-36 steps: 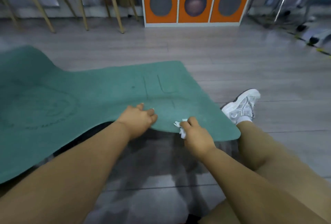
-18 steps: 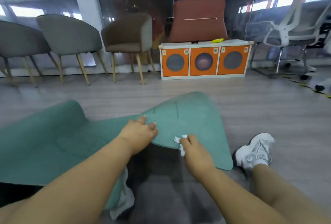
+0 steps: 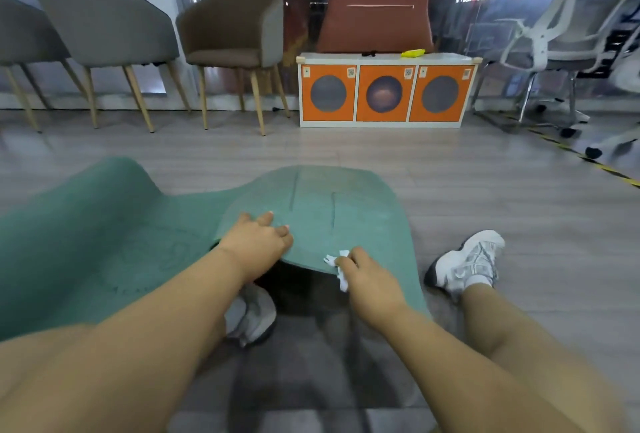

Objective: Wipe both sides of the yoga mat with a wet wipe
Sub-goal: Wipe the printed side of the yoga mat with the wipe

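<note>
A green yoga mat (image 3: pixel 104 242) lies on the wooden floor, and its right end is lifted off the floor and curls up. My left hand (image 3: pixel 258 245) grips the near edge of that raised end, fingers on top. My right hand (image 3: pixel 367 280) grips the same edge further right and pinches a crumpled white wet wipe (image 3: pixel 337 268) against it. The dark space under the lifted mat shows between my hands.
My two legs stretch out on the floor, with a white sneaker (image 3: pixel 467 262) right of the mat and another (image 3: pixel 251 314) under the lifted edge. An orange cabinet (image 3: pixel 382 93), several chairs (image 3: pixel 235 48) and an office chair (image 3: pixel 554 48) stand at the far wall.
The mat's right end has risen off the floor with both hands on its edge. The camera has tilted up, so the chairs and wall have come into view.
</note>
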